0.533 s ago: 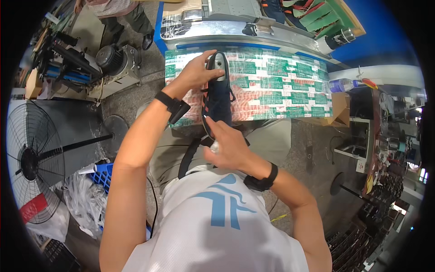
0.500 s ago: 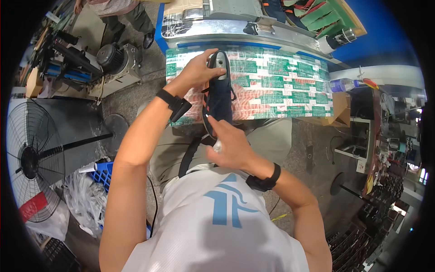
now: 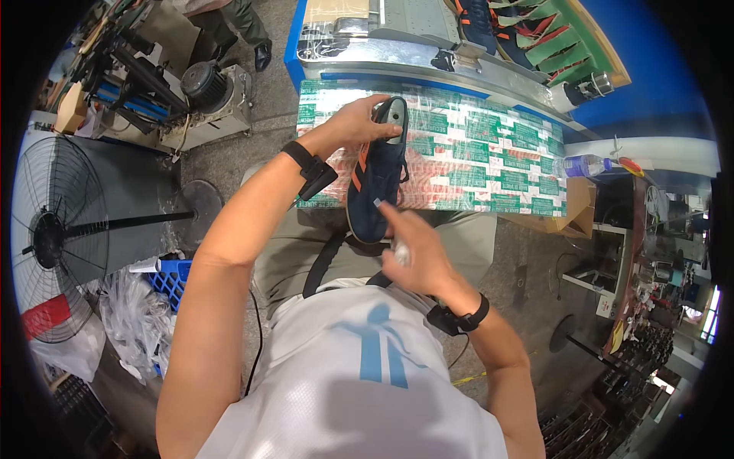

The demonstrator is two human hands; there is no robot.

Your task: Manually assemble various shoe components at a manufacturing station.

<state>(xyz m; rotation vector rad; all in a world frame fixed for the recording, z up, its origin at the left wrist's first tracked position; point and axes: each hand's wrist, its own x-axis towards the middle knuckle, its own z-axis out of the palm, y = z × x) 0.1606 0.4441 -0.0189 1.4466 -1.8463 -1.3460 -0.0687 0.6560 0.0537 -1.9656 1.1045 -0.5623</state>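
Observation:
A dark navy sneaker (image 3: 372,183) with orange side stripes is held over the near edge of the wrapped table, its toe toward me. A grey last with a hole in it (image 3: 395,119) fills the shoe's opening. My left hand (image 3: 353,126) is closed on the heel end, thumb and fingers around the collar. Close to the toe is my right hand (image 3: 422,249), slightly blurred, with its index finger stretched toward the upper and a small pale piece at that fingertip. Its other fingers curl around a whitish thing (image 3: 401,253), too blurred to name.
Behind the wrapped table (image 3: 489,164) stands a metal-topped machine (image 3: 390,53) beside a green rack (image 3: 554,34) with shoes. A bottle (image 3: 585,165) lies at the right. On the left are a floor fan (image 3: 50,237), a motor (image 3: 206,88) and a blue crate (image 3: 170,281). Another person's legs (image 3: 246,30) show far left.
The sneaker has rolled, so more of its upper and orange stripes face up. My right hand has shifted right along with the toe. The whole view has moved slightly.

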